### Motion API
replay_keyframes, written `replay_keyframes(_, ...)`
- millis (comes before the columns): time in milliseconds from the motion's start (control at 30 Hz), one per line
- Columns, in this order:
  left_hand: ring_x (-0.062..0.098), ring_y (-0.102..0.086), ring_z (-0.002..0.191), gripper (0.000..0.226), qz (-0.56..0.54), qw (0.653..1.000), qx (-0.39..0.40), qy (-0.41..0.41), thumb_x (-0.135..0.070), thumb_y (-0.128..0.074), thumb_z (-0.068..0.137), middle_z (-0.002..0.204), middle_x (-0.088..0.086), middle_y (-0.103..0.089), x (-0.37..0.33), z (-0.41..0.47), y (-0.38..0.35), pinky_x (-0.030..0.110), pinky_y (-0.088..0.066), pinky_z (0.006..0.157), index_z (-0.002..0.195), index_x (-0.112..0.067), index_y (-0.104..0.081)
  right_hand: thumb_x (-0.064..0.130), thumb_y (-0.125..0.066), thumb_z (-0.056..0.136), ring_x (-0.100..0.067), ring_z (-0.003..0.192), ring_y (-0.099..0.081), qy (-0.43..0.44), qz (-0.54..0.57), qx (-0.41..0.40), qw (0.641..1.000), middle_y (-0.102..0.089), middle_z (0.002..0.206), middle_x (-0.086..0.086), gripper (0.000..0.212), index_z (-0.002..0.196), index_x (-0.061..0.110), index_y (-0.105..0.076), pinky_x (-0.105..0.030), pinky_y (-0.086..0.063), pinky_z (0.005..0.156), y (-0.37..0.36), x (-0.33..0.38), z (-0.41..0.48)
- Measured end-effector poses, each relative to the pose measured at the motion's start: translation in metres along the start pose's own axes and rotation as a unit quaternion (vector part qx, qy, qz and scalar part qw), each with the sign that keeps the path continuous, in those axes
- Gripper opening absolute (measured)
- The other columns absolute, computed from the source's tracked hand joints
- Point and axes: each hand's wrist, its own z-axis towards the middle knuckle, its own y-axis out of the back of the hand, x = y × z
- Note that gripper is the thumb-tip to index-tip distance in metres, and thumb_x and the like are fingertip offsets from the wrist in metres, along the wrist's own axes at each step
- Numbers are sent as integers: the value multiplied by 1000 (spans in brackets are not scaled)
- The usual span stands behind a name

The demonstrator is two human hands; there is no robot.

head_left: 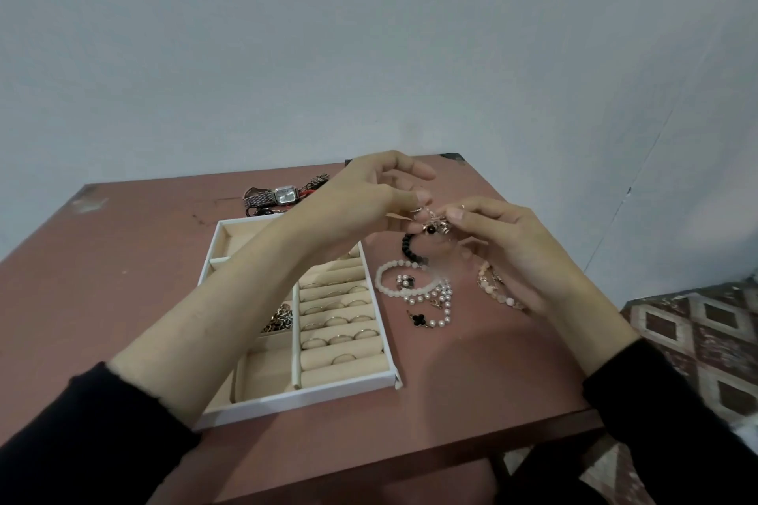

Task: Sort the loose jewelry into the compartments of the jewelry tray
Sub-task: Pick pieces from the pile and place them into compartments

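Jewelry time at the table (451, 381)
Left hand (361, 201) and right hand (504, 242) both pinch one gold charm (438, 225), held up.

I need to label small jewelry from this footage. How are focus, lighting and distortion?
Head view: the light is soft and even, with only a faint shadow on the table under the right hand. The charms of the black bead bracelet, pinched between that hand and the left hand, are blurred. A smeared patch hides part of the white bead bracelet. Wide-angle bending curves the table edges.
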Motion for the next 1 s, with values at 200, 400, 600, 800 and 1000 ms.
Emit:
replay_keyframes(200,11,-64,65,20,-29,999,3,18,3,-59,85,76,5,-57,4,-1,3,22,-55,66,100,-10,-59,14,-57,88,-14,72,-61,-12,36,-42,998,-70,94,-20,13,80,12,-68,-23,-42,60,2,-3,4)
replay_keyframes(400,10,-61,64,20,9,1000,-1,17,2,-62,83,74,3,-60,8,-3,6,22,-54,70,100,-10,-59,13,-55,89,-19,70,-57,-21,88,-95,991,-67,67,-4,12,83,11,-65,-18,-46,56,2,-2,6)
replay_keyframes(600,9,-63,66,21,63,998,-3,10,4,-63,82,83,7,-62,9,-6,9,20,-56,71,97,-11,-61,13,-56,89,-14,64,-59,-14,70,-102,992,-65,71,-7,12,84,10,-67,-17,-46,55,4,-2,5)
replay_keyframes(800,10,-65,68,23,121,992,-23,-13,12,-61,80,98,21,-64,1,-24,20,16,-53,65,96,-4,-62,11,-58,89,-14,67,-58,6,-5,-77,997,-65,73,-6,11,86,9,-68,-18,-45,56,-10,1,4)
replay_keyframes(1000,13,-66,73,20,131,988,-74,-28,11,-64,78,91,15,-66,-10,-67,53,16,-54,67,92,-3,-64,19,-65,81,-20,71,-55,14,3,-11,1000,-68,73,-4,9,84,14,-72,-27,-43,63,-51,11,4)
